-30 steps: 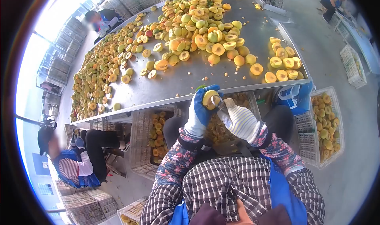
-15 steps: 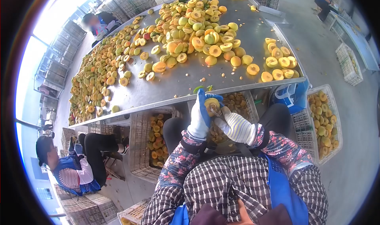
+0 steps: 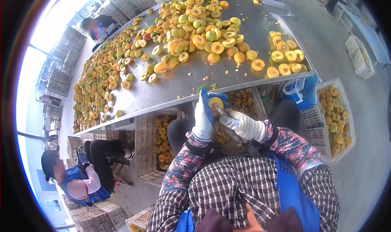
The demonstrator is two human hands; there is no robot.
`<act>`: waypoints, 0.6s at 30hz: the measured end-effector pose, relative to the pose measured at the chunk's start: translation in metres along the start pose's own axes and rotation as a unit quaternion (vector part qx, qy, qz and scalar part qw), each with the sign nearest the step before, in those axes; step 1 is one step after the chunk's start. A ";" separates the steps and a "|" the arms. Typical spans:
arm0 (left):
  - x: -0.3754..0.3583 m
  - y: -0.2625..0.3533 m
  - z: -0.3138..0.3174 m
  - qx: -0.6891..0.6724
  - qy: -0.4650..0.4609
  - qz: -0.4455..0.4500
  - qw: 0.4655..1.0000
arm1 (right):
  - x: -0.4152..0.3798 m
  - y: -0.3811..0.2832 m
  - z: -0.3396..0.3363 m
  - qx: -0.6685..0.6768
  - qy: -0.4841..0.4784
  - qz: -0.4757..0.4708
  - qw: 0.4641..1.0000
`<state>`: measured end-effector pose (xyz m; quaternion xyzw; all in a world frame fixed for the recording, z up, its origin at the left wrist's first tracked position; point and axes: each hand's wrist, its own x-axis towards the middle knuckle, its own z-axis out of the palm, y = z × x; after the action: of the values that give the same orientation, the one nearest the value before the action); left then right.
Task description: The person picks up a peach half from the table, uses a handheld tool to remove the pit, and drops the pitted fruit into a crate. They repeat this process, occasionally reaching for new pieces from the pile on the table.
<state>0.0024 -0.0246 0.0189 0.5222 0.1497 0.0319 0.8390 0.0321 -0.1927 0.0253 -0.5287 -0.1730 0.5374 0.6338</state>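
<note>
My left hand, in a white glove with blue palm and fingers, is closed around a yellow peach half, cut face toward me. My right hand, in a striped white glove, grips a small metal tool. Its tip touches the middle of the cut face; its handle is hidden in my fingers, and I cannot make out its exact kind. Both hands are just off the near edge of the metal table, above a crate of peach pieces.
Peach halves are heaped on the table, with a smaller group at its right corner. Crates of fruit stand under the table and at my right, beside a blue bag. A co-worker sits at lower left; another person is across the table.
The view has shifted slightly. My right hand has turned a little, and the metal tool now shows against the cut face of the peach half. My left hand keeps its hold.
</note>
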 end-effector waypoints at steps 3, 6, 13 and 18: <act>0.003 0.000 0.002 -0.006 0.007 -0.003 1.000 | 0.015 0.022 -0.013 -0.208 0.061 -0.163 0.963; 0.004 0.006 -0.002 0.081 -0.028 -0.006 0.996 | 0.016 0.011 -0.027 -0.395 0.060 -0.262 0.878; 0.009 -0.007 0.003 -0.003 -0.010 0.030 1.000 | 0.006 0.006 -0.006 -0.063 0.046 -0.052 0.996; 0.009 -0.007 0.007 -0.025 0.006 0.029 0.999 | -0.004 -0.004 -0.003 0.104 -0.012 0.024 0.994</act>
<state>0.0122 -0.0320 0.0133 0.5049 0.1387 0.0626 0.8497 0.0348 -0.1966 0.0288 -0.4579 -0.1108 0.5738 0.6699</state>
